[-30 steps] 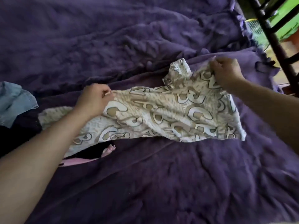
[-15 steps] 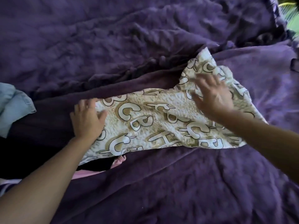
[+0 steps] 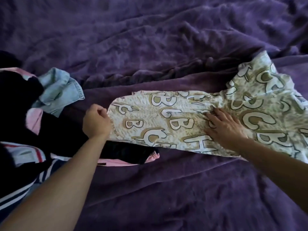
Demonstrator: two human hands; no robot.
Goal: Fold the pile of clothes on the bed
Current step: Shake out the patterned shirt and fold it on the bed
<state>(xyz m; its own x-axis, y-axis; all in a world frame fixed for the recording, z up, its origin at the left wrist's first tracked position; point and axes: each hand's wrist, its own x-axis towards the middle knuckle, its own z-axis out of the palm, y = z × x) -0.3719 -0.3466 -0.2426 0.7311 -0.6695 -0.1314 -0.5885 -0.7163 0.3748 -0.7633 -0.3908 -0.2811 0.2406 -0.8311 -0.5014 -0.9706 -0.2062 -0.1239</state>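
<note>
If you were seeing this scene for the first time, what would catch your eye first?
The letter-print cloth, spread right of centre on the purple blanket, stands out most. The right hand presses flat on its middle; the left hand curls at its left edge. A dark clothes pile with denim lies far left.

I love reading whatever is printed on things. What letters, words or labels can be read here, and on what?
"B", "C", "H": big outlined letters, repeated across the printed cloth.
Fine print running beside some of those letters: too small to read.
Denim piece and striped garment: no text visible.
</note>
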